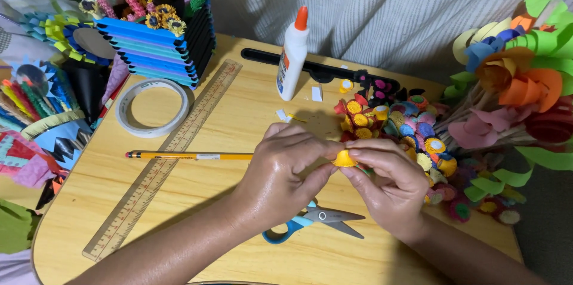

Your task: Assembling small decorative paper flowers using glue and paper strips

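Note:
Both my hands meet above the middle of a wooden table (239,118). My left hand (282,171) and my right hand (388,177) pinch a small rolled yellow-orange paper piece (344,159) between their fingertips. Just beyond the fingers lies a heap of small coloured paper flowers (406,127). Blue-handled scissors (316,219) lie shut on the table under my wrists. A yellow pencil (188,155) lies to the left, its far end hidden behind my left hand.
A wooden ruler (164,159) runs diagonally on the left, with a tape roll (152,108) beside it. A white glue bottle (292,52) stands at the back. A blue paper holder with flowers (158,40) sits back left, and large paper flowers on sticks (513,82) lie right.

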